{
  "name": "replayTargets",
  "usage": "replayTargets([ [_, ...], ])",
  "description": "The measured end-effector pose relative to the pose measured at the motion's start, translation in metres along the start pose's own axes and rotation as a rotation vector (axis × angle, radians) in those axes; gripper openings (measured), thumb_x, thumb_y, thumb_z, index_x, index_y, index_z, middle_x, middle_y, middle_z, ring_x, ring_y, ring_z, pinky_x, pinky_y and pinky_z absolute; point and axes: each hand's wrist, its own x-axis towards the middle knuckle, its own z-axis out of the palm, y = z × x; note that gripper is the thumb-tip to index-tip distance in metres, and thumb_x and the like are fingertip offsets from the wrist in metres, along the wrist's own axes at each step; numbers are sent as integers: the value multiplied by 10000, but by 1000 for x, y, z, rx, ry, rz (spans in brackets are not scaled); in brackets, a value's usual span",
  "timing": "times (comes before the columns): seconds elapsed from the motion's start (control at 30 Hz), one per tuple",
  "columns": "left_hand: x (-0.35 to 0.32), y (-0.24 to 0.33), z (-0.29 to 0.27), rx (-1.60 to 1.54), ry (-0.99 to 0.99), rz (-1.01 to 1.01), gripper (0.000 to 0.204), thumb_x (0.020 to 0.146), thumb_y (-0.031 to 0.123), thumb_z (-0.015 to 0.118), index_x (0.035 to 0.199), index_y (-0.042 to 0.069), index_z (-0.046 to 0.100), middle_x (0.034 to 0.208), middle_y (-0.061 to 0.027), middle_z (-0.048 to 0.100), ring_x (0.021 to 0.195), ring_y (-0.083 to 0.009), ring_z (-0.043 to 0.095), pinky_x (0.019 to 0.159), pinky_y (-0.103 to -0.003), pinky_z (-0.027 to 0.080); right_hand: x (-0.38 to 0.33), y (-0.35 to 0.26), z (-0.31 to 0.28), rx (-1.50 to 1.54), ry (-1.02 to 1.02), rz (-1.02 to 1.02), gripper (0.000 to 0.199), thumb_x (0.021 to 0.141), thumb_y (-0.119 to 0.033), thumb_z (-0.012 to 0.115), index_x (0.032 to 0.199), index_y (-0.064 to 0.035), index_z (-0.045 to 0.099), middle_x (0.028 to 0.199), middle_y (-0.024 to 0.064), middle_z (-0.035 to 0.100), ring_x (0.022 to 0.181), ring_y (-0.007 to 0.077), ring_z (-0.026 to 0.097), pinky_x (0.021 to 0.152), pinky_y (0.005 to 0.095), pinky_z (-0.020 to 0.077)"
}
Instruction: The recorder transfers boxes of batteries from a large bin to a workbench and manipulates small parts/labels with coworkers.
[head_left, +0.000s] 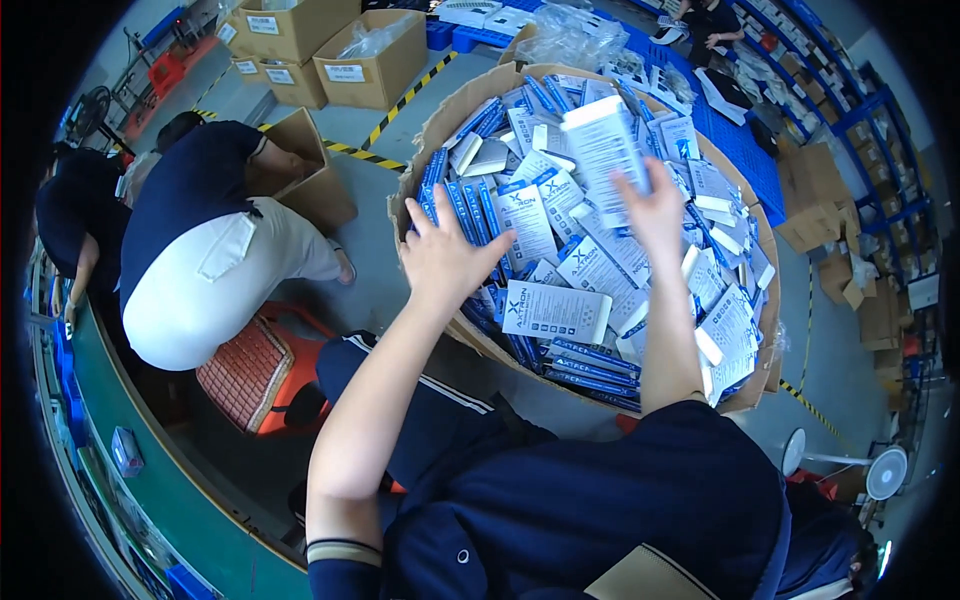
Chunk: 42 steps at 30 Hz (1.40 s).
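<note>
Seemingly partway along, with blue-edged boxes (462, 208) lined up at the left edge of the carton (425, 140) under a splayed, empty left hand (443, 258), one white box (604, 150) grasped in the right hand (653, 205) toward the far edge, and loose packs (592, 265) yet unarranged.

1 red chair (248, 372) beside green bench (215, 510); black fan (92, 110), left; blue shelving (862, 112), right.
</note>
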Motion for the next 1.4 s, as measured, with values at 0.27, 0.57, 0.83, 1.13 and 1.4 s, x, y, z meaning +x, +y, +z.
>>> replayTargets([
  [0.27,25,9,35,152,-186,-222,1325,614,671,761,1563,147,-1,1558,-314,108,1281,-434,443,1007,-458,426,100,114,-86,-262,-1047,259,435,779,-430,789,1029,-82,714,1608,174,154,1492,313,105,1173,422,161],
  [0.57,35,5,30,-40,-268,-403,1396,579,665,804,1554,144,-49,1322,-212,429,1119,-342,588,888,-404,524,97,107,-91,-744,-1103,227,534,709,-557,787,997,-114,711,1311,108,534,1264,277,462,1060,397,340],
  [0.83,37,-1,29,-166,-44,-351,1290,610,489,800,1543,78,11,1352,-268,445,1133,-382,594,934,-419,510,65,131,-142,-520,-1044,69,486,699,-456,830,959,-107,615,1120,90,585,1132,269,517,993,345,377],
  [1.13,4,18,-31,-1244,-710,269,1126,571,243,808,1462,-55,187,1339,-191,481,1272,-287,451,1085,-378,356,54,133,-177,-332,-596,272,363,814,-189,790,1052,-71,544,1016,52,646,935,163,625,774,285,496],
  [1.4,-23,22,43,-186,-659,711,1207,557,384,794,1492,-60,173,1430,-315,377,1370,-428,341,1158,-379,265,41,75,-67,201,-726,476,419,851,-291,757,1122,2,627,1285,128,586,1099,197,603,958,338,473],
])
